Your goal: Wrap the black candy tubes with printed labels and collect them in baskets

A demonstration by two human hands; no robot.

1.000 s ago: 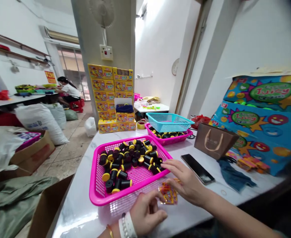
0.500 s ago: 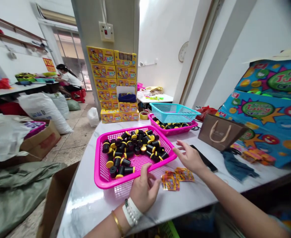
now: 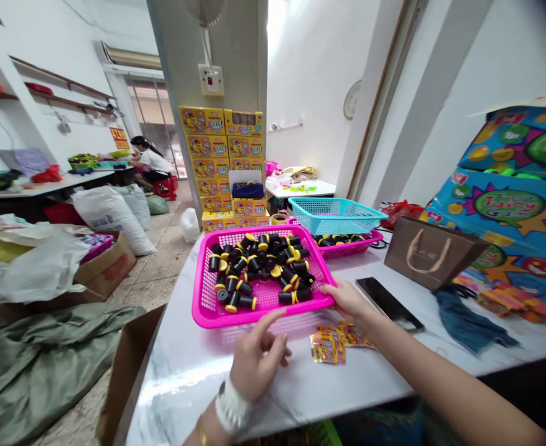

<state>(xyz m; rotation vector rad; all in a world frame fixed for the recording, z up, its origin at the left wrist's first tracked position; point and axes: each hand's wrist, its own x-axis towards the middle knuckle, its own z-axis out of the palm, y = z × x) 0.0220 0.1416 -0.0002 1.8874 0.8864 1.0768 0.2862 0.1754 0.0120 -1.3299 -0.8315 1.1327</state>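
Note:
A pink plastic basket [image 3: 207, 310] holds many small black cylinders [image 3: 254, 265] with yellow caps, heaped mostly toward its back and left. At its front right corner, my right hand [image 3: 347, 300] grips the rim. In front of the basket hovers my left hand [image 3: 258, 359], fingers apart and holding nothing; its index finger points toward the front rim, and I cannot tell whether it touches. Small orange stickers or packets [image 3: 328, 344] lie on the marble-patterned table between my hands.
Behind stands another pink basket [image 3: 347, 249] of cylinders, topped by a blue basket [image 3: 335, 217]. Yellow printed boxes [image 3: 206, 147] are stacked by the pillar. At right are a phone [image 3: 388, 303], a brown paper bag [image 3: 433, 251] and blue cartons [image 3: 505, 210]. A person [image 3: 152, 162] sits far left.
My right hand has closed on the basket's corner. My left hand has come away from the front rim toward me. The basket now sits a little higher and farther from me.

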